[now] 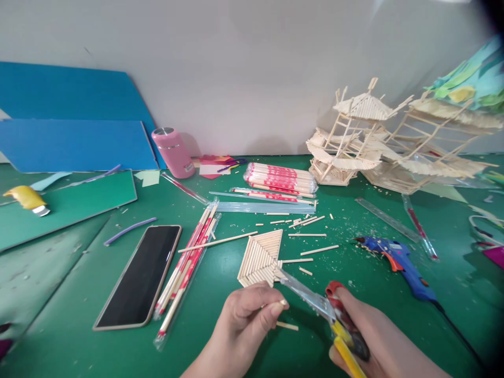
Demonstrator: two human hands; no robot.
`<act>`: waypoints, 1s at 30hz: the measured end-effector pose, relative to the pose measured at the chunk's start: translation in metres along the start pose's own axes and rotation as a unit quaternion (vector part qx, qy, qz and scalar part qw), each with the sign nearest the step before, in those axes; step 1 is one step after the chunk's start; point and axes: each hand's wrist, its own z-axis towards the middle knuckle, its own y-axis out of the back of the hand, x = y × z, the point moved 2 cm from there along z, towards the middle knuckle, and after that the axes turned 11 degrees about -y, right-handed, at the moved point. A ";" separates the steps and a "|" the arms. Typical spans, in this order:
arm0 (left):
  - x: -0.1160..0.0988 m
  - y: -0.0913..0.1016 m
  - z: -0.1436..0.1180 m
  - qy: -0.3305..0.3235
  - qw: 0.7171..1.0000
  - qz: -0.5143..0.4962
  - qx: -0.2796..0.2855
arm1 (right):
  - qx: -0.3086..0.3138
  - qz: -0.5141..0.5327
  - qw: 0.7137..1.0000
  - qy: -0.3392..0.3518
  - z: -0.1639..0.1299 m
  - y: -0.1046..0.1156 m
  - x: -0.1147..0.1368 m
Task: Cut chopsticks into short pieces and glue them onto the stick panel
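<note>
My left hand [248, 320] is closed in a pinch, thumb against forefinger, with the pale end of a short wooden stick [283, 303] showing at the fingertips. My right hand [374, 331] grips scissors [309, 296] with red and yellow handles. Their blades point up and left, past the left fingertips. Just beyond lies a flat panel of wooden sticks [258, 257] laid side by side in angled rows. The blade tips overlap the panel's lower right edge in this view; whether they touch it I cannot tell. Another stick piece [287, 326] shows below the left fingers.
Cut sticks [307, 234] and chips lie behind the panel. A blue glue gun [401, 262] rests at right, with stick-built pagoda models [366, 136] behind. To the left are a phone [142, 278], wrapped sticks [189, 262], a pink bottle [174, 152] and a yellow utility knife [27, 198].
</note>
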 end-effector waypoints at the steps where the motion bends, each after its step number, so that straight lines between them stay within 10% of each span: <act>1: 0.001 0.001 0.000 0.009 1.000 -0.008 -0.002 | -0.006 0.012 1.000 -0.002 0.000 0.000 -0.001; 30: 0.003 0.003 -0.003 -0.019 0.999 -0.032 0.006 | -0.048 -0.063 0.996 0.046 -0.007 -0.004 -0.006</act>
